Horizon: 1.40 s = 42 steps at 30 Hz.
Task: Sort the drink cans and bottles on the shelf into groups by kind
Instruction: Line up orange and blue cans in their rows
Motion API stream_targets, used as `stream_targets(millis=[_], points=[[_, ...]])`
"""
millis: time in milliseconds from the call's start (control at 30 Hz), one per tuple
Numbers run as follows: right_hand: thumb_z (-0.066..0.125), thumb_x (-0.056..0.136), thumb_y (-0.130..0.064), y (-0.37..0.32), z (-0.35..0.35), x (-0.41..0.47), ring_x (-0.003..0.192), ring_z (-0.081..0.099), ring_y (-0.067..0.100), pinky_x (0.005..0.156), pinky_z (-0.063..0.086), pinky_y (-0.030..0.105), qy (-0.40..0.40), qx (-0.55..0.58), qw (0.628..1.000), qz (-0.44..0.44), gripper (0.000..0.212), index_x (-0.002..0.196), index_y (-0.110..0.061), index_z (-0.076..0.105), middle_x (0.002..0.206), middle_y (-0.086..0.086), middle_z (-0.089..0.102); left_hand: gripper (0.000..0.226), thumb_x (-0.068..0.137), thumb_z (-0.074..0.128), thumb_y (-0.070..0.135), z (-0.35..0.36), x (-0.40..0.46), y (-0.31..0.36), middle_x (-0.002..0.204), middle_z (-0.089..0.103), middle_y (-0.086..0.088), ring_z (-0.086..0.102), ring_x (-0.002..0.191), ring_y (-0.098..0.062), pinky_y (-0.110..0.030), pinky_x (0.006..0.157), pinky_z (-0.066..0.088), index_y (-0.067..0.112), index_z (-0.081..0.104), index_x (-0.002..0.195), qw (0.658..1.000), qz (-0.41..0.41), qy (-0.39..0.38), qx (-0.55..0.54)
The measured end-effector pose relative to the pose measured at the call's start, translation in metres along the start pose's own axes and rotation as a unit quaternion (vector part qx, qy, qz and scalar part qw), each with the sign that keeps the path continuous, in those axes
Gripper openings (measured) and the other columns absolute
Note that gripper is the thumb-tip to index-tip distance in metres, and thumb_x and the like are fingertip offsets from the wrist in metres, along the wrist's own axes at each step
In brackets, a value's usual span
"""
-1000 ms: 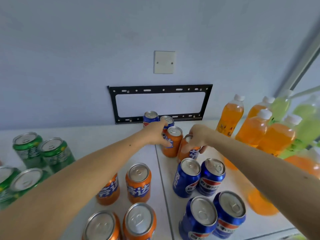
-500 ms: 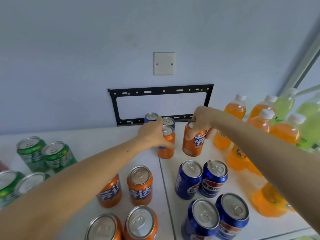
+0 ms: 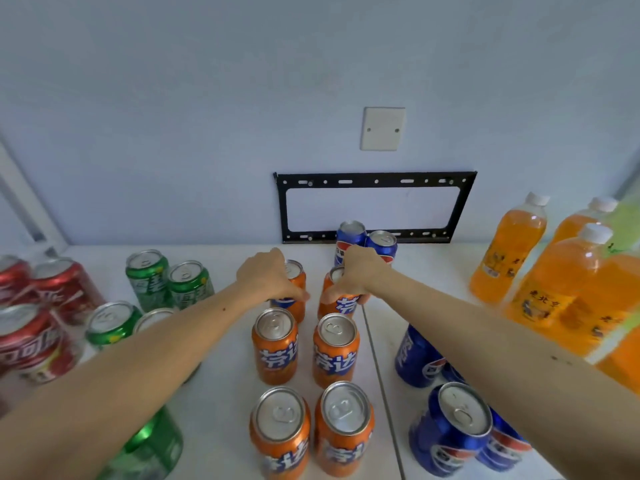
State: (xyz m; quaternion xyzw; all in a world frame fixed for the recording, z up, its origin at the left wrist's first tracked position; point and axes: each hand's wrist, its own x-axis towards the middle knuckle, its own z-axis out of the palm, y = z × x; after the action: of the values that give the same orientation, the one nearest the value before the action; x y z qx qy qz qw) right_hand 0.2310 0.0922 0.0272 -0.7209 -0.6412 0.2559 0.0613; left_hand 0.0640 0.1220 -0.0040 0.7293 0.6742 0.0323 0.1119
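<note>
My left hand [image 3: 268,277] grips one orange can [image 3: 294,301] from above, and my right hand [image 3: 360,275] grips another orange can [image 3: 341,304] beside it. Both cans stand at the far end of two rows of orange cans [image 3: 275,346] on the white shelf [image 3: 228,268]. Two blue cans [image 3: 349,237] stand against the wall just behind my right hand. More blue cans [image 3: 450,427] stand at the near right, partly under my right forearm. Green cans [image 3: 149,278] and red cans [image 3: 52,289] are on the left.
Orange juice bottles [image 3: 509,247] with white caps and pale green bottles [image 3: 623,223] crowd the right side. A black metal bracket [image 3: 374,206] and a white wall plate [image 3: 382,128] are on the wall behind. A seam [image 3: 377,358] runs down the shelf between orange and blue cans.
Both hands have carried their orange cans leftward and nearer, setting them behind the orange rows. The view has swung left, bringing red cans into sight.
</note>
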Motion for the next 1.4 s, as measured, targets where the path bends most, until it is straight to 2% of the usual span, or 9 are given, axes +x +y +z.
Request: stream_targets(millis=[133,267,433,567,767,900,967,1167,1400], points=[[0.087,0.065,-0.038,-0.015,0.015,0.001,0.067,0.069,0.023,0.062,0.062,0.034,-0.002,-0.028,1.0,-0.009,0.051,0.087,-0.01,0.051,0.076,0.006,0.058,0.107,0.053,0.076,0.072,0.0,-0.004,-0.011,0.11,0.06,-0.006,0.063,0.09,-0.022,-0.034,0.073,0.057,0.011,0.039,0.132,1.0,-0.011,-0.015,-0.003],[0.083,0.067,-0.047,-0.017,0.02,0.0,0.07,0.068,0.022,0.067,0.062,0.035,0.003,-0.064,0.998,-0.019,0.057,0.098,-0.008,0.056,0.085,0.008,0.063,0.1,0.058,0.073,0.073,-0.013,-0.006,-0.011,0.109,0.061,-0.005,0.065,0.084,-0.019,-0.035,0.073,0.059,0.013,0.041,0.13,0.998,-0.006,-0.062,-0.014],[0.078,0.072,-0.052,-0.001,-0.011,-0.001,0.072,0.063,0.019,0.057,0.057,0.026,0.002,-0.097,0.995,-0.025,0.062,0.11,-0.006,0.059,0.096,0.008,0.065,0.091,0.072,0.068,0.067,-0.039,0.006,-0.01,0.137,0.05,-0.011,0.057,0.108,-0.027,-0.04,0.083,0.057,0.011,0.041,0.138,0.997,0.018,-0.063,-0.047],[0.082,0.069,-0.046,0.029,-0.049,0.001,0.087,0.063,0.024,0.057,0.057,0.028,0.031,-0.05,0.998,0.014,0.069,0.121,-0.008,0.057,0.112,0.008,0.062,0.089,0.075,0.07,0.06,-0.054,0.023,0.006,0.143,0.046,-0.01,0.052,0.119,-0.029,-0.042,0.091,0.053,0.011,0.039,0.141,0.994,0.041,-0.048,-0.088],[0.084,0.068,-0.045,0.067,-0.082,0.019,0.078,0.059,0.02,0.065,0.054,0.029,0.077,-0.047,0.994,0.061,0.07,0.117,-0.004,0.057,0.102,0.01,0.063,0.096,0.078,0.069,0.058,-0.048,0.057,0.048,0.153,0.036,-0.008,0.043,0.133,-0.027,-0.039,0.105,0.041,0.015,0.024,0.151,0.983,0.121,-0.03,-0.133],[0.088,0.064,-0.042,0.078,-0.079,0.043,0.12,0.052,0.027,0.087,0.045,0.033,0.063,-0.048,0.997,0.019,0.098,0.142,-0.012,0.036,0.139,0.009,0.05,0.098,0.085,0.067,0.048,-0.034,0.08,0.072,0.16,0.019,-0.01,0.029,0.142,-0.028,-0.039,0.111,0.032,0.019,0.006,0.155,0.972,0.186,-0.056,-0.131],[0.089,0.063,-0.038,0.081,-0.073,0.057,0.127,0.049,0.029,0.093,0.046,0.036,0.048,-0.039,0.998,0.0,0.106,0.146,-0.015,0.028,0.144,0.009,0.046,0.1,0.084,0.069,0.045,-0.026,0.094,0.078,0.161,0.015,-0.01,0.024,0.145,-0.027,-0.039,0.113,0.029,0.022,0.002,0.155,0.967,0.204,-0.08,-0.132],[0.088,0.061,-0.038,0.088,-0.055,0.096,0.112,0.056,0.024,0.086,0.052,0.034,0.006,-0.06,0.998,-0.03,0.085,0.13,-0.017,0.042,0.126,0.003,0.057,0.103,0.079,0.077,0.033,-0.002,0.125,0.085,0.155,0.029,-0.006,0.035,0.139,-0.025,-0.04,0.111,0.037,0.024,0.008,0.154,0.952,0.237,-0.139,-0.132],[0.086,0.065,-0.034,0.095,-0.054,0.106,0.097,0.058,0.021,0.07,0.058,0.032,0.014,-0.045,0.998,-0.05,0.069,0.12,-0.02,0.048,0.111,0.0,0.059,0.061,0.08,0.077,0.017,0.015,0.135,0.09,0.129,0.053,-0.003,0.053,0.11,-0.018,-0.027,0.081,0.047,0.022,0.04,0.129,0.951,0.247,-0.09,-0.164]])
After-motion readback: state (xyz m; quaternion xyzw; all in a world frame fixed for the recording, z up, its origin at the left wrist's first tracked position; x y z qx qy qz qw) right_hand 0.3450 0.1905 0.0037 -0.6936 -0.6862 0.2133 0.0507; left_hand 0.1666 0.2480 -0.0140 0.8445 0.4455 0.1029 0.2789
